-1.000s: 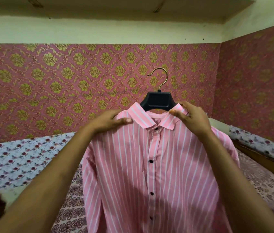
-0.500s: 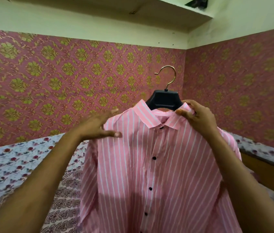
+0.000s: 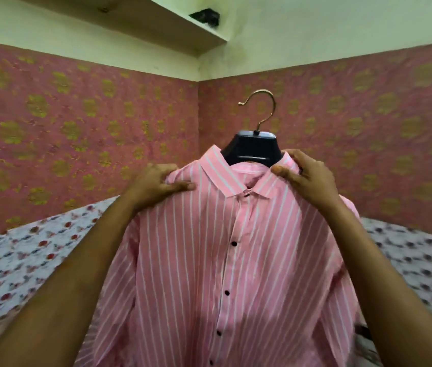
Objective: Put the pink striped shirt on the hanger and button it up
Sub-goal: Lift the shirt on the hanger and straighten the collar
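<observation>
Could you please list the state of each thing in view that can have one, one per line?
shirt: on the hanger, front closed, buttons look fastened
collar: folded down
hanger: inside the shirt, upright, hook free, hung on nothing
left hand: grips the shirt's shoulder
right hand: pinches the collar
bedsheet: spread flat

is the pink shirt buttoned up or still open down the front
Buttoned, as far as visible: the pink striped shirt's placket lies closed, dark buttons run down it. The lowest part is out of frame.
</observation>
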Motion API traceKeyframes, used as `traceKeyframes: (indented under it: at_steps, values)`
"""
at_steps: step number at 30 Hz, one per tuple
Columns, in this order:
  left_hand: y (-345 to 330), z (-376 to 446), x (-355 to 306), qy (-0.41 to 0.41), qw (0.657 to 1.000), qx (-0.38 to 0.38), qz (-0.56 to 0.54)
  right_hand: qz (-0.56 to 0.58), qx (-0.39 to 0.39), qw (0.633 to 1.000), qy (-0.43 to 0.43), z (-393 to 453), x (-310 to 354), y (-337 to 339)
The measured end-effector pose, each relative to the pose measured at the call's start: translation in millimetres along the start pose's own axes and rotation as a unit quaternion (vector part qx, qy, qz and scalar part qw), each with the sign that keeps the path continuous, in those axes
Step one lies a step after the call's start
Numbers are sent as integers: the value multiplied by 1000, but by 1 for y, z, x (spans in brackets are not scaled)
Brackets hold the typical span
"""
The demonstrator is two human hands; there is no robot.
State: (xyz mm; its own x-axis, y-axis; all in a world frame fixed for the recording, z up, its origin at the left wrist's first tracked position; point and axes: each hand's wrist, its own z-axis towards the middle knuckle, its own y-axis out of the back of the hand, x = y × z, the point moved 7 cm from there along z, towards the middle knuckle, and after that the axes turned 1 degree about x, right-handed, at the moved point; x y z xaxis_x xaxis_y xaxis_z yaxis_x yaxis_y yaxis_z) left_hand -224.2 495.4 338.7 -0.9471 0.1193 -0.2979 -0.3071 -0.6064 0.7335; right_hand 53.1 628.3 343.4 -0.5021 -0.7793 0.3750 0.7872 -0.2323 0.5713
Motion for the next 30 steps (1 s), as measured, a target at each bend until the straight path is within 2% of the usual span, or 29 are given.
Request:
traceKeyframes:
  at_steps: [2,4,9,16,30]
  values:
    - [-17,19,-28,-31,999,5,-35,-79,8,996,-43,-13,-30,29]
    - [-35,38,-55,-56,998,10,-32,-130,-22,988,-85,-36,-61,63]
    - [-88,68,-124,-105,994,24,-34,-183,-102,963,-170,-96,-116,151]
    - [-153,75,-250,-179,979,75,-61,-324,-142,914,-200,-168,-154,267]
    - [-238,37,-562,-254,961,-3,-107,-449,-133,836,-288,-321,-225,512]
